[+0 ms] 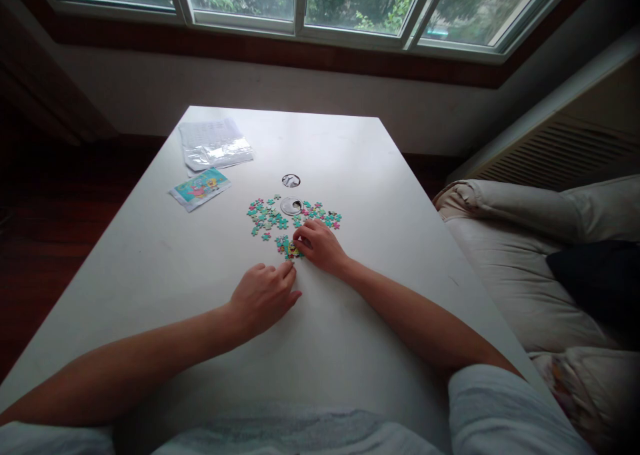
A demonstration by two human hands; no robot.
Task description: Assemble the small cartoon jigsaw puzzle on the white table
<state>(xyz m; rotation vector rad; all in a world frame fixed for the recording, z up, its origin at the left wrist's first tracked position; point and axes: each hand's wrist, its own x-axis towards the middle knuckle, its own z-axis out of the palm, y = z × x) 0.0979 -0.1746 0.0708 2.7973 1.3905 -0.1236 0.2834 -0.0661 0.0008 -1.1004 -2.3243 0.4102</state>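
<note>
A small joined patch of jigsaw puzzle (pixel 283 244) lies on the white table, with a yellow cartoon face partly showing. Curled over the patch's right side, my right hand (pixel 323 245) pinches a puzzle piece at its edge; the fingers cover part of it. Just below, my left hand (pixel 265 298) rests palm down, its index fingertip at the patch's lower edge and the thumb held apart. Loose puzzle pieces (pixel 267 216), mostly turquoise with some pink, are scattered beyond both hands. More loose pieces (pixel 327 216) lie past my right hand.
A round grommet (pixel 290 206) sits among the pieces, with a round hole (pixel 291 180) behind it. A cartoon picture card (pixel 201 187) and clear plastic packets (pixel 215 145) lie at the far left of the table (pixel 150 262). A pale sofa (pixel 500 262) stands on the right.
</note>
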